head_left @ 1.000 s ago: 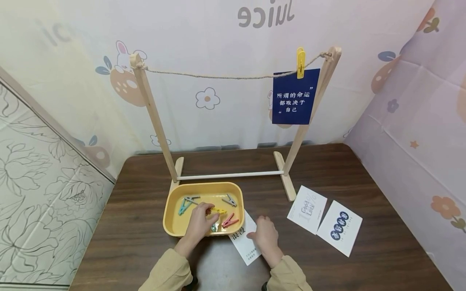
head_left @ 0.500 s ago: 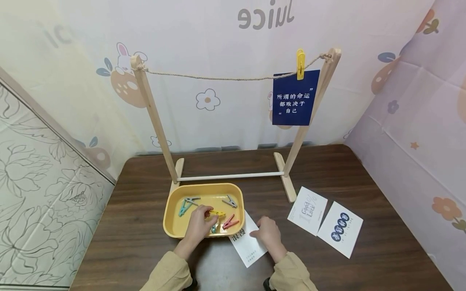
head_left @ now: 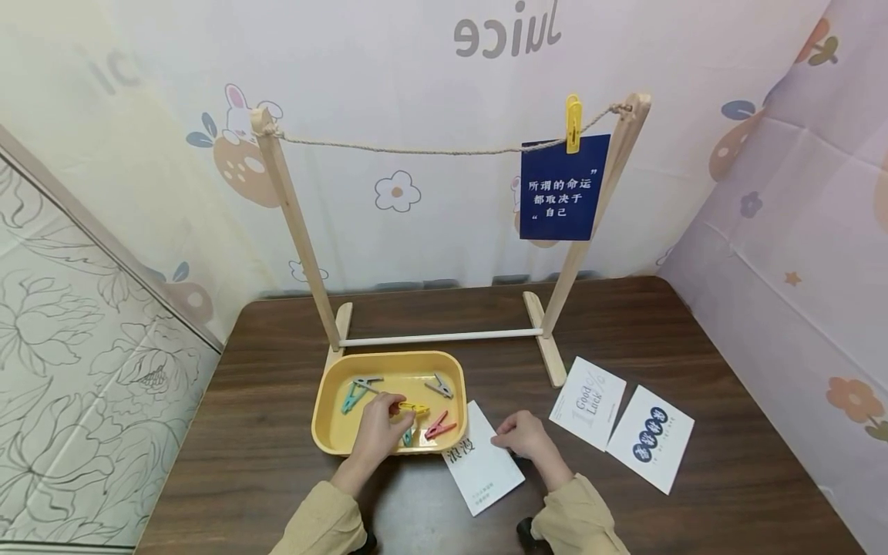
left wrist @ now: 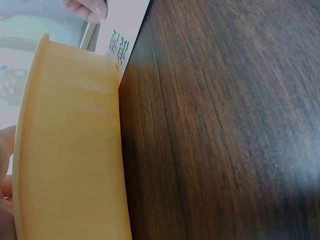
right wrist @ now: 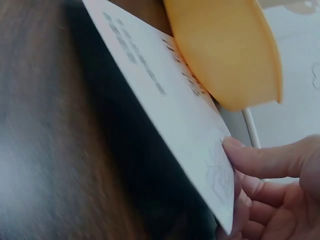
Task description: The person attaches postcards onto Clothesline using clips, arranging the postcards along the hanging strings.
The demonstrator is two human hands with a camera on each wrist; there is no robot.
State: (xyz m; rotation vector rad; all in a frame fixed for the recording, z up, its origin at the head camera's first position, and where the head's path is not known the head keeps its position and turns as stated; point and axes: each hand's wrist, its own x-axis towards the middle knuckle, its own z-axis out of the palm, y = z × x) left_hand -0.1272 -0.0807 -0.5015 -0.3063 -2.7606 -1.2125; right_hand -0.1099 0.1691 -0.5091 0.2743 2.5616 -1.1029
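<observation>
My left hand (head_left: pixel 377 432) is over the yellow tray (head_left: pixel 321 432) and pinches a yellow clothespin (head_left: pixel 416 408). In the left wrist view the tray's side wall (left wrist: pixel 75 145) hides most of that hand. The white card (head_left: pixel 486 476) with dark characters is tilted up off the table, its far end by the tray's right corner. My right hand (head_left: pixel 533 441) pinches this card at its right edge, thumb on the printed face, as the right wrist view shows. Red, grey and teal clothespins lie in the tray, including a red clothespin (head_left: pixel 440 425).
Behind the tray stands a wooden frame (head_left: pixel 298 231) with a rope (head_left: pixel 402 149) across its top. A blue card (head_left: pixel 560 196) hangs there from a yellow clothespin (head_left: pixel 573 123). Two white cards, a "Good Luck" card (head_left: pixel 590 401) and a card with blue circles (head_left: pixel 652 443), lie at the right.
My right hand has moved right and taken the white card by its edge, drawing it slightly right and raising it. The left hand stays over the tray with the yellow clothespin.
</observation>
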